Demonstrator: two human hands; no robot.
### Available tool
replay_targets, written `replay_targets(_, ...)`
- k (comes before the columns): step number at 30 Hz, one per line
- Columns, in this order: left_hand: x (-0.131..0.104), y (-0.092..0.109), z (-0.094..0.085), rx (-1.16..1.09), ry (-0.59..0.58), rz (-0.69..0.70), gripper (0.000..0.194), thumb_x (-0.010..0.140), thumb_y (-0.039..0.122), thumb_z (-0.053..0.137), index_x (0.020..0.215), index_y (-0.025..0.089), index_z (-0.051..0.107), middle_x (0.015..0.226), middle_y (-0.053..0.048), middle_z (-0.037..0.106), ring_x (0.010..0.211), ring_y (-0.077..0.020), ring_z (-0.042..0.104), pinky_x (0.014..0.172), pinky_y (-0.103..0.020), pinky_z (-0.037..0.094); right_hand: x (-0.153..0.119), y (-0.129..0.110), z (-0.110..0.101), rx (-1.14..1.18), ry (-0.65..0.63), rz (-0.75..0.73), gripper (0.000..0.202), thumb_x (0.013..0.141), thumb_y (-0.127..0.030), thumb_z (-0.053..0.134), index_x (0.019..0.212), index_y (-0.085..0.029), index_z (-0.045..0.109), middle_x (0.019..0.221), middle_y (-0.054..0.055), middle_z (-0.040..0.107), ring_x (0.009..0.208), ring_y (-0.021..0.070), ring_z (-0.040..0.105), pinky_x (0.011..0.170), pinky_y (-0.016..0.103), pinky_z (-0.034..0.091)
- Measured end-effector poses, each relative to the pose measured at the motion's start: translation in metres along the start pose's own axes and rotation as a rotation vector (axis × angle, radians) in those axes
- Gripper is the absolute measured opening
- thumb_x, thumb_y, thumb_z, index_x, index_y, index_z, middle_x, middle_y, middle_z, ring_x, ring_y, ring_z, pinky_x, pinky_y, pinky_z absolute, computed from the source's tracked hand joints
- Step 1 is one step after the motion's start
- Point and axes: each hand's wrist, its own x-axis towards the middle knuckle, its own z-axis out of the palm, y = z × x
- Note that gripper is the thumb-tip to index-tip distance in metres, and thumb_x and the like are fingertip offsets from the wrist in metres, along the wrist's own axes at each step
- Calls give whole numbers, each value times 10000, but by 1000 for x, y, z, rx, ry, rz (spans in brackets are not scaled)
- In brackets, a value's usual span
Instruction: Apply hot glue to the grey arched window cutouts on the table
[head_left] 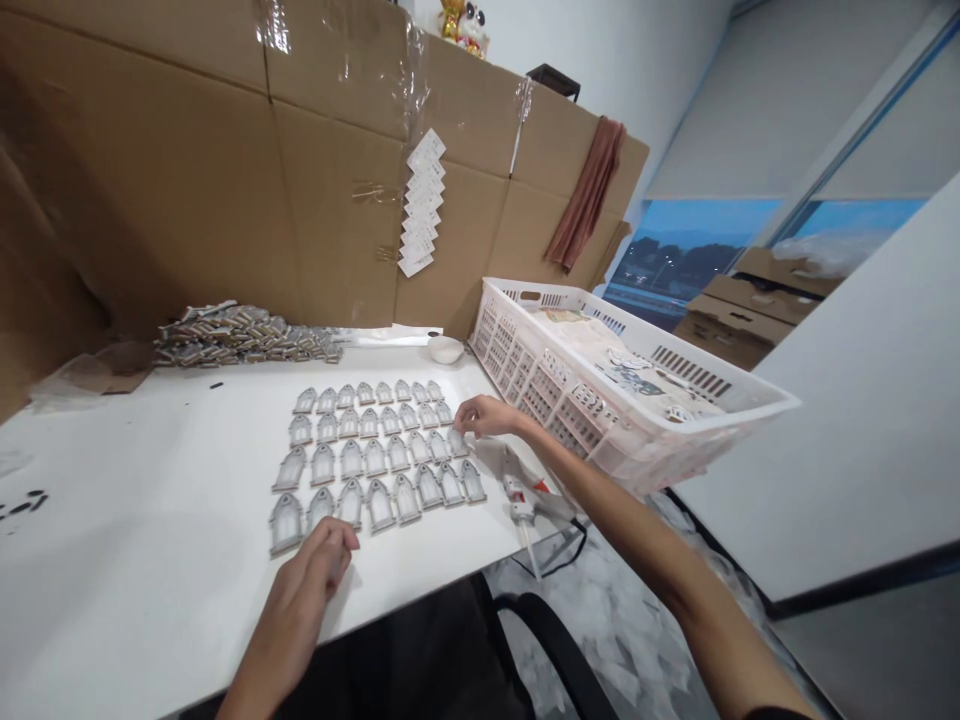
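Note:
Small grey arched window-shaped pieces [381, 505] lie in several rows on the white table [150, 470]. My right hand [486, 414] reaches to the right end of the rows, its fingertips pinched at an arched piece [457, 441] that lies in line with a row. Loosely curled, my left hand [315, 565] rests at the table's front, just below the nearest row. Nothing shows in its fingers. A white glue gun [517, 497] lies at the table's right edge, below my right forearm.
A pile of similar pieces [240, 335] lies against the cardboard wall [337, 200]. Beside a small white bowl [446, 349], a white plastic crate [555, 385] holds flat printed pieces. A black chair armrest [551, 640] stands below the table edge. Dark scraps [26, 502] lie at left.

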Motion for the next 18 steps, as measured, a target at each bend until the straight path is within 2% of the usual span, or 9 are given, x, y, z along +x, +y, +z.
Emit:
replay_targets(7,-1,1,1,7,11,-15,460,984,655,435,873,255,633,717,20,476,709,-200,471,678,-265,443,-2,4,-1,-70,-7,-32,206,713,-83,611,828,-148,769,827,17,782,614,109,642,609,194,498)
replay_targets(13,-1,-1,1,-1,15,-14,458,981,673,437,892,260,617,767,12,505,733,-205,486,716,-276,477,4,9,0,-97,-18,-33,214,754,-101,627,878,-148,795,835,25,801,581,111,648,620,212,530)
replay_targets(18,0,-2,0,11,-9,-17,462,979,673,427,891,264,622,718,21,479,704,-205,469,677,-267,446,7,13,1,-141,-16,-42,186,789,-132,673,897,-157,822,863,27,818,588,121,675,645,220,539)
